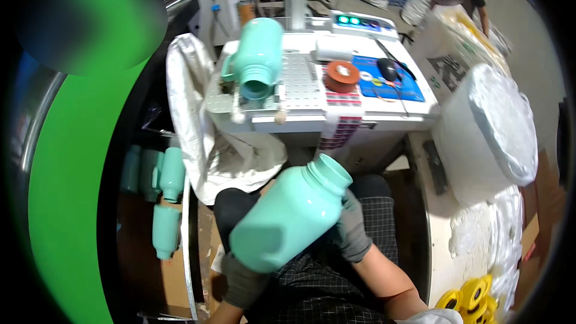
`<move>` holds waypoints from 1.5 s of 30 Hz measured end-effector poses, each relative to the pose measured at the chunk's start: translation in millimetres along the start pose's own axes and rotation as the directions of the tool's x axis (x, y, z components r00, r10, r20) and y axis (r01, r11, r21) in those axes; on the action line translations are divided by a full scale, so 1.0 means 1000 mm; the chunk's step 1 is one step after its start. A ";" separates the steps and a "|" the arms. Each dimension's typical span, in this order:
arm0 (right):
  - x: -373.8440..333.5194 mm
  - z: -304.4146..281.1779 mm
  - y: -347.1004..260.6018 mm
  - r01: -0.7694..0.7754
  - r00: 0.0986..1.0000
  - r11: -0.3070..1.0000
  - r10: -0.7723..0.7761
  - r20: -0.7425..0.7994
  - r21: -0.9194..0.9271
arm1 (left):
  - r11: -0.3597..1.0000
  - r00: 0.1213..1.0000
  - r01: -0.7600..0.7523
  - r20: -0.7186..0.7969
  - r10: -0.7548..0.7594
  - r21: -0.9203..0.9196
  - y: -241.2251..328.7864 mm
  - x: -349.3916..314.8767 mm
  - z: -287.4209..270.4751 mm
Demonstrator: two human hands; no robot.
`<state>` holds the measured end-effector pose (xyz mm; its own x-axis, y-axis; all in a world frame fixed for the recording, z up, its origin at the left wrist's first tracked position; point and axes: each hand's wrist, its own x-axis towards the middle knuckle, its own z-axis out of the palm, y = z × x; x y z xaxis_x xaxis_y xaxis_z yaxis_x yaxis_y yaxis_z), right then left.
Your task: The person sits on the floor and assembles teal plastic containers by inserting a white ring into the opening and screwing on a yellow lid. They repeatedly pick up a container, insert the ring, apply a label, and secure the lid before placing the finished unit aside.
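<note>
A large mint-green plastic bottle (pixel 287 216) lies tilted across my lap, its open neck up and to the right. My left hand (pixel 243 281), in a grey glove, is closed round the bottle's base end. The gloved right hand (pixel 353 227) grips it near the shoulder, with most fingers hidden behind the bottle. Ahead on the workbench, a second mint-green bottle (pixel 261 51) with a side handle rests on a perforated metal plate (pixel 300 81), its open mouth toward me.
A roll of brown tape (pixel 342 77) and a black mouse (pixel 387 69) sit on the bench. Several green bottles (pixel 173 174) lie in a bin at left, beside a green belt (pixel 66 186). White sacks (pixel 489 132) stand at right, above yellow rings (pixel 471 300).
</note>
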<state>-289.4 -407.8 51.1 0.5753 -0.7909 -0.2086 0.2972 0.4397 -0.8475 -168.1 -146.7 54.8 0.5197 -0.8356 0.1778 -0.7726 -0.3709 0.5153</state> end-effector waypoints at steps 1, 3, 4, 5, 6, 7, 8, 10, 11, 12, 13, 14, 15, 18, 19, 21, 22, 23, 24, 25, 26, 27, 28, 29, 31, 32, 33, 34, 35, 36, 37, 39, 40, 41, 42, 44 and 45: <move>0.000 -0.018 -0.015 0.168 0.985 0.972 -0.173 -0.017 -0.167 | 0.998 0.994 0.020 0.111 -0.013 -0.065 -0.008 0.006 0.004; -0.008 -0.051 -0.030 0.133 0.991 0.972 -0.137 -0.007 -0.194 | 0.984 0.968 0.030 -0.239 -0.073 -0.177 0.012 0.013 -0.006; -0.011 -0.060 -0.037 0.207 0.978 0.866 -0.174 0.113 -0.454 | 0.941 0.978 0.004 -0.196 -0.074 -0.337 0.024 0.027 -0.016; -0.021 -0.078 -0.033 0.072 0.990 0.968 -0.041 0.133 -0.241 | 0.862 0.988 -0.001 -0.134 -0.077 -0.507 0.055 0.055 -0.027; -0.025 -0.080 -0.026 0.155 0.962 0.954 -0.087 0.259 -0.256 | 0.796 0.998 -0.054 -0.047 0.031 -0.603 0.066 0.070 -0.024; -0.031 -0.080 -0.019 0.239 0.916 0.936 -0.128 0.381 -0.260 | 0.711 0.989 -0.087 0.027 0.146 -0.697 0.076 0.085 -0.020; -0.033 -0.073 -0.019 0.219 0.904 0.948 -0.107 0.415 -0.231 | 0.653 0.928 -0.180 0.092 0.360 -0.735 0.084 0.108 -0.020; -0.031 -0.080 -0.031 0.300 0.874 0.867 -0.081 0.480 -0.399 | 0.501 0.740 0.087 0.392 0.546 -0.861 0.099 0.130 -0.004; -0.032 -0.081 -0.051 0.396 0.865 0.754 -0.115 0.489 -0.523 | 0.535 0.734 -0.025 0.348 0.583 -0.845 0.105 0.136 -0.004; -0.041 -0.077 -0.080 0.474 0.849 0.687 -0.191 0.493 -0.550 | 0.561 0.723 -0.144 0.301 0.622 -0.815 0.109 0.145 -0.005; -0.044 -0.081 -0.103 0.385 0.884 0.777 -0.155 0.442 -0.497 | 0.592 0.715 -0.257 0.262 0.648 -0.764 0.108 0.149 -0.010; -0.055 -0.088 -0.124 0.342 0.920 0.806 -0.183 0.346 -0.483 | 0.622 0.752 -0.351 0.185 0.633 -0.700 0.108 0.147 -0.007; -0.065 -0.087 -0.137 0.291 0.947 0.846 -0.188 0.262 -0.447 | 0.715 0.766 -0.367 0.243 0.595 -0.595 0.114 0.145 -0.007; -0.087 -0.043 -0.169 0.437 0.880 0.413 -0.013 0.475 -0.799 | 0.836 0.811 -0.537 0.201 0.549 -0.113 0.155 0.119 0.000; -0.094 -0.040 -0.166 0.489 0.872 0.045 0.008 0.490 -0.871 | 0.829 0.761 -0.545 0.340 0.552 -0.126 0.159 0.116 0.016; -0.108 -0.051 -0.147 0.475 0.880 -0.092 0.013 0.475 -0.875 | 0.836 0.684 -0.501 0.488 0.542 -0.227 0.152 0.104 0.041; -0.114 -0.058 -0.139 0.462 0.886 -0.030 -0.009 0.463 -0.886 | 0.822 0.685 -0.528 0.465 0.561 -0.212 0.152 0.108 0.039; -0.118 -0.064 -0.135 0.442 0.897 0.031 -0.017 0.441 -0.897 | 0.810 0.685 -0.548 0.445 0.577 -0.208 0.156 0.109 0.033; -0.122 -0.062 -0.130 0.505 0.859 0.019 -0.109 0.500 -0.863 | 0.806 0.685 -0.555 0.438 0.582 -0.204 0.159 0.107 0.027; -0.126 -0.059 -0.124 0.487 0.871 0.071 -0.117 0.478 -0.871 | 0.806 0.671 -0.576 0.483 0.563 -0.139 0.159 0.118 0.023; -0.128 -0.055 -0.118 0.472 0.879 0.108 -0.139 0.457 -0.875 | 0.809 0.648 -0.570 0.526 0.551 -0.145 0.161 0.122 0.021; -0.130 -0.054 -0.115 0.456 0.887 0.145 -0.161 0.434 -0.878 | 0.812 0.621 -0.564 0.570 0.538 -0.151 0.162 0.124 0.020; -0.131 -0.055 -0.114 0.403 0.914 0.179 -0.033 0.404 -0.898 | 0.806 0.618 -0.577 0.575 0.536 -0.131 0.162 0.122 0.024; -0.130 -0.054 -0.117 0.390 0.917 0.171 0.022 0.399 -0.905 | 0.800 0.613 -0.590 0.582 0.534 -0.113 0.163 0.119 0.029; -0.129 -0.053 -0.123 0.365 0.914 0.157 0.128 0.385 -0.918 | 0.785 0.591 -0.610 0.599 0.541 -0.107 0.166 0.111 0.034; -0.128 -0.062 -0.121 0.390 0.877 0.245 0.196 0.439 -0.888 | 0.767 0.562 -0.628 0.606 0.562 -0.129 0.169 0.111 0.034; -0.131 -0.069 -0.116 0.364 0.879 0.215 0.241 0.410 -0.906 | 0.747 0.531 -0.647 0.614 0.584 -0.150 0.171 0.110 0.035; -0.138 -0.075 -0.110 0.338 0.880 0.186 0.285 0.380 -0.923 | 0.758 0.527 -0.627 0.618 0.583 -0.179 0.169 0.106 0.039; -0.142 -0.080 -0.106 0.311 0.877 0.152 0.333 0.345 -0.938 | 0.745 0.546 -0.638 0.568 0.616 -0.196 0.166 0.100 0.045; -0.138 -0.083 -0.102 0.342 0.865 0.193 0.319 0.388 -0.920 | 0.731 0.562 -0.648 0.515 0.648 -0.212 0.163 0.096 0.052; -0.134 -0.086 -0.101 0.312 0.861 0.238 0.339 0.380 -0.920 | 0.717 0.576 -0.659 0.460 0.676 -0.228 0.160 0.092 0.057; -0.127 -0.087 -0.100 0.248 0.857 0.319 0.368 0.361 -0.915 | 0.751 0.578 -0.596 0.498 0.646 -0.282 0.161 0.090 0.055; -0.132 -0.088 -0.091 0.353 0.876 0.243 0.253 0.411 -0.903 | 0.766 0.581 -0.570 0.514 0.631 -0.296 0.162 0.089 0.051; -0.133 -0.080 -0.091 0.471 0.862 0.184 0.111 0.494 -0.863 | 0.783 0.587 -0.544 0.530 0.612 -0.302 0.159 0.093 0.043; -0.135 -0.072 -0.095 0.569 0.821 0.100 -0.023 0.570 -0.816 | 0.759 0.622 -0.552 0.436 0.651 -0.346 0.152 0.098 0.036; -0.139 -0.073 -0.118 0.658 0.736 0.044 -0.251 0.629 -0.752 | 0.848 0.753 -0.309 0.434 0.495 -0.432 0.118 0.111 0.016; -0.145 -0.091 -0.112 0.647 0.648 0.050 -0.563 0.513 -0.761 | 0.870 0.817 -0.246 0.392 0.423 -0.426 0.104 0.111 0.005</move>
<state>-475.0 -380.8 131.7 0.5964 -0.5415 0.5926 -0.1932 -0.8134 -0.5487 -192.9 -280.5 123.7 -0.0452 -0.9984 0.0345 -0.6448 0.0555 0.7623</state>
